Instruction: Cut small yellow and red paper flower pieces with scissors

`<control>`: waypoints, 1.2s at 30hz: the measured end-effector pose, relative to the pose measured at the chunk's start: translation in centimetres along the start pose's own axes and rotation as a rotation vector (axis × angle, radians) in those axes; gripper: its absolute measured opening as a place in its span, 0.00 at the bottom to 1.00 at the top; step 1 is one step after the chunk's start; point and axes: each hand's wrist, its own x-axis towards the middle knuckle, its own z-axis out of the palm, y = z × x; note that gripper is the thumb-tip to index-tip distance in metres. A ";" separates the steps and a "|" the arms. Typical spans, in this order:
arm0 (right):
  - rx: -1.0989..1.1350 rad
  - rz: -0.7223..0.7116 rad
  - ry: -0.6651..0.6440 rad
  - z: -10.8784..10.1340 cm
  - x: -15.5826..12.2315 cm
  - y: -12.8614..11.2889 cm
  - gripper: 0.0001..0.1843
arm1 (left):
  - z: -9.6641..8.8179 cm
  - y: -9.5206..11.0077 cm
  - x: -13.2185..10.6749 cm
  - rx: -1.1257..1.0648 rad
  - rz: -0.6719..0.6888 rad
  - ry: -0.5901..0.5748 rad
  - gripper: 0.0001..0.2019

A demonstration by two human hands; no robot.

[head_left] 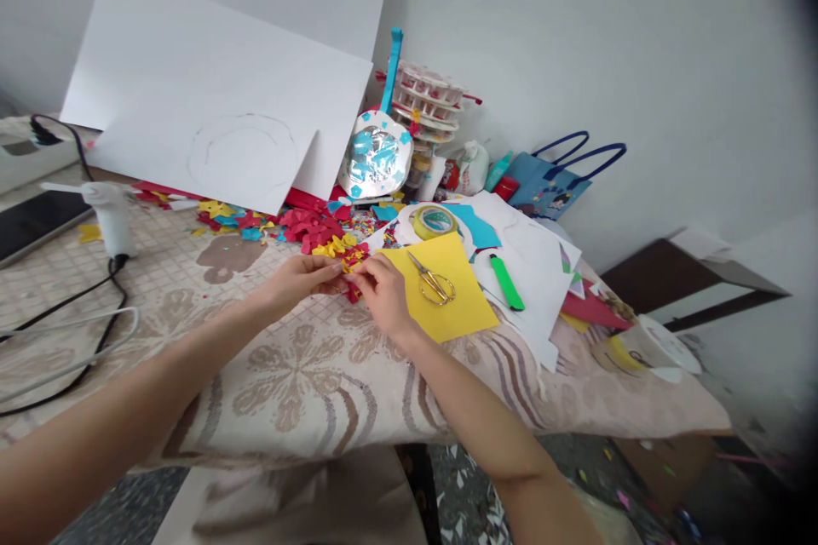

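Note:
My left hand (300,279) and my right hand (383,294) meet over the patterned tablecloth (287,375), fingertips pinched together on a small yellow paper piece (348,266). Just beyond them lies a heap of red and yellow paper cut-outs (319,234). A yellow paper sheet (444,289) lies right beside my right hand, with gold scissors (433,279) resting on it.
A white glue gun (112,217) with a black cord stands at the left. Large white boards (210,111) lean on the wall. A tape roll (433,221), green marker (507,282), foil plate (377,155), stacked trays (427,102) and blue bag (550,183) crowd the back right.

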 end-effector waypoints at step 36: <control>0.693 0.543 -0.204 0.0 0.5 0.6 0.14 | -0.6 0.5 -0.3 0.189 0.038 -0.094 0.12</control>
